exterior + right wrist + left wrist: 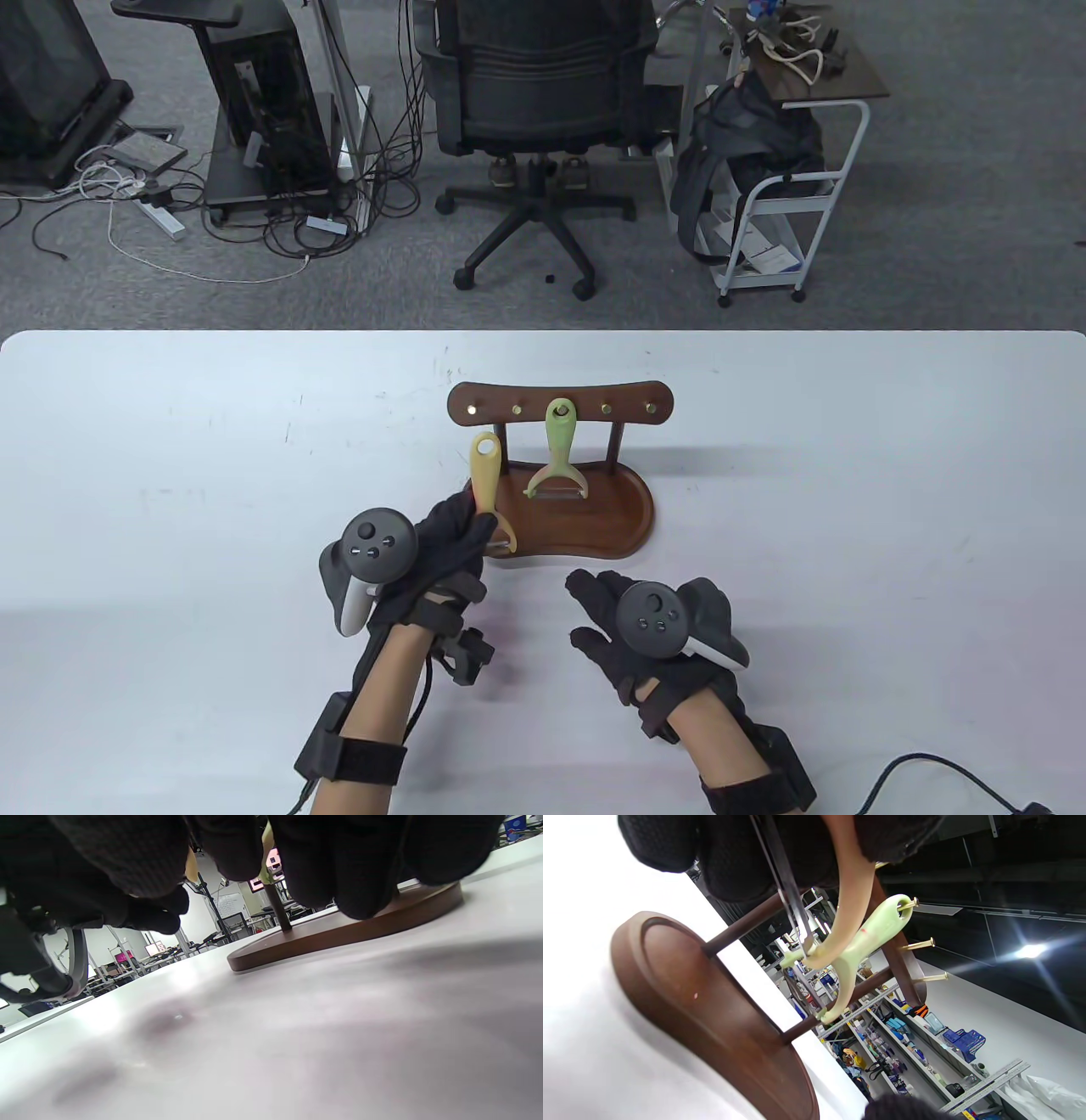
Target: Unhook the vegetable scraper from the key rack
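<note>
A brown wooden key rack [560,401] with brass pegs stands on an oval wooden base [624,518] mid-table. A green vegetable scraper [558,454] hangs from the middle peg; it also shows in the left wrist view [869,938]. My left hand [454,535] grips a yellow scraper [488,488] near its blade end, off the pegs, handle pointing up in front of the rack's left side; it shows in the left wrist view [848,899]. My right hand [611,611] lies open and empty on the table just in front of the base.
The white table [848,509] stretches wide on both sides of the rack. A black cable [933,768] lies at the front right corner. Beyond the far edge stand an office chair [539,102] and a white cart [789,187].
</note>
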`<state>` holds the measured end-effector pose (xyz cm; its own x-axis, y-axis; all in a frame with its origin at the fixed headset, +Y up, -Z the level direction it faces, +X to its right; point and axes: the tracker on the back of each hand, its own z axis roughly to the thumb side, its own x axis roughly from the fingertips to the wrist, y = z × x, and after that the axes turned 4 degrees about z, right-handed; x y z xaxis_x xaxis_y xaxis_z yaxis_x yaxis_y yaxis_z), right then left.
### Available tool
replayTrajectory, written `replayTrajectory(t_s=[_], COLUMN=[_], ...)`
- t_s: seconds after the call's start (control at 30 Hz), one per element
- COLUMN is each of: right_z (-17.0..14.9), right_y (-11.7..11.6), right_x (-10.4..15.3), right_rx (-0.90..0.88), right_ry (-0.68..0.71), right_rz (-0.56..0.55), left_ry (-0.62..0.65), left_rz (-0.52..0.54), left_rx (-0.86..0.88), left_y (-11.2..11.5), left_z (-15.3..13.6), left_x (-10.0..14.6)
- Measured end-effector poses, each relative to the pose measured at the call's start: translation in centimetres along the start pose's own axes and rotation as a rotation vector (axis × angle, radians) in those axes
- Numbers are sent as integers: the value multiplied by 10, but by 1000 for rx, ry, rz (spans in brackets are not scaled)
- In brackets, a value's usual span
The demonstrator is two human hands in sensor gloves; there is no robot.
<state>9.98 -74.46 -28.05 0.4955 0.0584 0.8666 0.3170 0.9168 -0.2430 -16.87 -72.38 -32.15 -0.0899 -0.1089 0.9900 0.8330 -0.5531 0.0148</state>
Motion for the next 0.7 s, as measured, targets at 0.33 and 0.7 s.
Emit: replayTrajectory(t_s=[0.33,0.7], right_z=[5,3], right_y=[1,3], right_x=[1,3], right_rx=[-5,-15], right_ry=[22,19], right_rz=[-9,-12], left_ry=[1,-56], left_rz=[-13,-156], left_rx=[-39,-102], left_y=[-7,8], left_z=[-4,-18], left_x=[27,36])
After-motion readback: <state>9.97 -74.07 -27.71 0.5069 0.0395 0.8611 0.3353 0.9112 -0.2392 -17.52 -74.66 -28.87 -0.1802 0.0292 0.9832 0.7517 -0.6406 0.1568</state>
